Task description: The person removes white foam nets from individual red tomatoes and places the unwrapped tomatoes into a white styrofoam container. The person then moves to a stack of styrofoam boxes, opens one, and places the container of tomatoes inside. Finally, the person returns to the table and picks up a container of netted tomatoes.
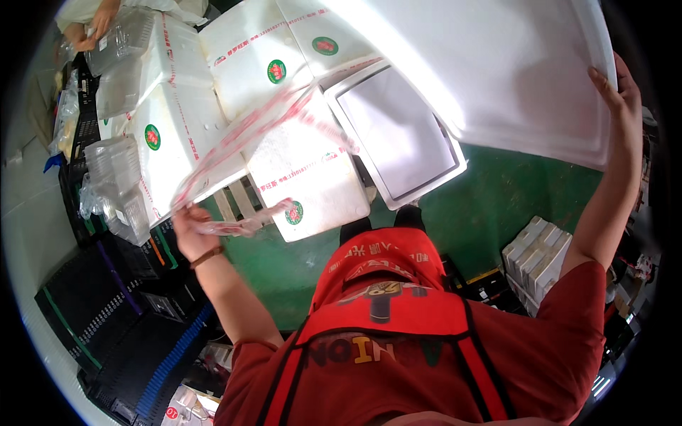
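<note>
My left hand (194,226) is closed on strips of clear packing tape (240,138) with red print, which trail up and to the right over the white foam boxes. My right hand (618,88) grips the rim of a large white foam lid (511,80), held raised and tilted at the upper right. Below the lid's lower left edge lies an uncovered white foam box (399,133) with a smooth, pale surface inside it. Left of that box is a closed foam box (314,186) with a green round mark and red printed tape.
More closed foam boxes (256,58) stand beyond. Clear plastic clamshells (114,186) lie at the left, near black crates (90,298). At the upper left are another person's hands (93,32) on clear containers. Stacked foam pieces (535,255) stand on the green floor (479,191) at right.
</note>
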{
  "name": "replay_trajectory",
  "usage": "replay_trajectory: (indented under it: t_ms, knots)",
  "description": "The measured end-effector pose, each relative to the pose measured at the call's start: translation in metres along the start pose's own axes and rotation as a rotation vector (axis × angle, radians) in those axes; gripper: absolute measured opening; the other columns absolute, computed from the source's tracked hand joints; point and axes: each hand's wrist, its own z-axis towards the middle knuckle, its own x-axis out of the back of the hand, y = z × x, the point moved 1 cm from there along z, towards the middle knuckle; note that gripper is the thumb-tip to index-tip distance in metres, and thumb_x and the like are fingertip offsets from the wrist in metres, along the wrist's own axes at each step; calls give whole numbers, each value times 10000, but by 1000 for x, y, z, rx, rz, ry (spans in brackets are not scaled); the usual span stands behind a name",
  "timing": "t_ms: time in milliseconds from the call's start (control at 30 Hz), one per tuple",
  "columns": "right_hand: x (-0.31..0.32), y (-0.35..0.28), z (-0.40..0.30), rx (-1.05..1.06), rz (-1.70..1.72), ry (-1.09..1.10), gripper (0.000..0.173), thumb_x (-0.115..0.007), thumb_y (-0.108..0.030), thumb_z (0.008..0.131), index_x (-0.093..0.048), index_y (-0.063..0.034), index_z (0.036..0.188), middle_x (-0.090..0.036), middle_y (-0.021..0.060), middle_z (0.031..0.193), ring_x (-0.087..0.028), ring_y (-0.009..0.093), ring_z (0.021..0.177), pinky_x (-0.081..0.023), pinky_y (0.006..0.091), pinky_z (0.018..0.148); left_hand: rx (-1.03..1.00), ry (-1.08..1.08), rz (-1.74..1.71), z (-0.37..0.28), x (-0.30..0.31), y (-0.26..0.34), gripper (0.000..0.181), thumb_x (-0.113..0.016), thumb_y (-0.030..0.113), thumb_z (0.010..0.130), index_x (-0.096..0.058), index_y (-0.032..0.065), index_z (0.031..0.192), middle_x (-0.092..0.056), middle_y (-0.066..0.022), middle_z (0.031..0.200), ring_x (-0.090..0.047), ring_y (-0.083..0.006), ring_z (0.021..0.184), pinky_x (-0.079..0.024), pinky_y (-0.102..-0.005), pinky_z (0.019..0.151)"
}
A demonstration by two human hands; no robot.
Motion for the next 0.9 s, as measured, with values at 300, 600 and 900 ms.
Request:
replay_trajectory:
  t_ms: [300, 600, 900]
  knots:
    - [-127, 42, -30, -407, 488, -129, 317, -720, -208, 790, -594, -23, 1014, -637, 45, 845, -586, 116, 697, -480, 266, 618, -184, 99, 26, 37, 180, 116, 361, -361, 316, 985, -463, 56, 757, -557, -66, 746, -534, -228, 701, -466, -405, 710]
    - [-420, -70, -205, -590, 974, -544, 493, -696, -297, 805, -541, 39, 1131, -655, 150, 964, -644, 210, 816, -520, 295, 713, 27, -185, 2437, -66, 238, -24, 360, -475, 352, 932, -612, 60, 772, -613, -150, 715, -622, -313, 668, -502, -420, 614]
    - [-456, 2, -319, -795, 1052, -688, 518, -671, -327, 797, -531, 40, 1134, -642, 162, 1007, -624, 233, 922, -479, 347, 799, 1002, -830, 2202, -191, 224, -108, 535, -563, 520, 803, -557, 79, 1105, -633, -185, 1023, -611, -384, 935, -491, -449, 799]
